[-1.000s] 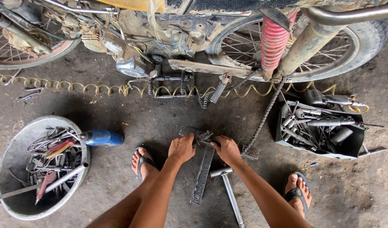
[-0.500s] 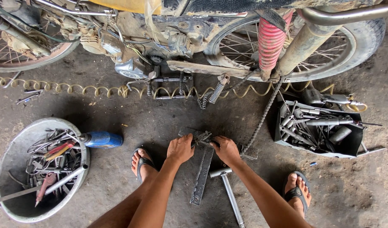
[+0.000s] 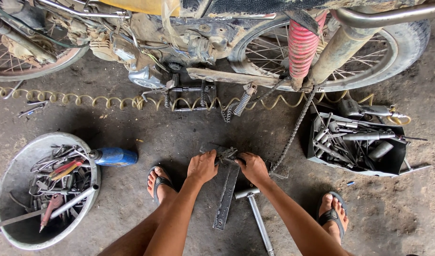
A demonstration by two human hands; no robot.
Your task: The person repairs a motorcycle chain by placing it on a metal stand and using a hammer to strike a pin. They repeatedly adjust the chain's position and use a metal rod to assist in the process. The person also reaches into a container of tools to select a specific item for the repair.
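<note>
Your two hands are down on the ground, close together, on a small dark metal part that sits at the top end of a long flat grey metal bar. That small part is right between your hands, on the dirty concrete floor.

Almost nothing has changed in the last second. Your hands were in this same spot then, and the bar, the part and the chain have not moved. So you are holding and pressing here, not shifting things about.

Your left hand is curled over the left side of the part, fingers bent down on it. Your right hand is curled over the right side. I cannot tell how tight either one grips, because the fingers hide what is under them.

Just past your right hand, a grey motorbike chain runs up from the floor to the rusty old motorbike above your hands. Just below your right hand lies a steel hammer with a long handle.

Far to the left of your hands is a round grey metal tub full of tools, with a blue tool beside it. Far to the right is a black tray of metal sockets and wrenches. A yellow curly hose lies across the floor under the bike.
</note>
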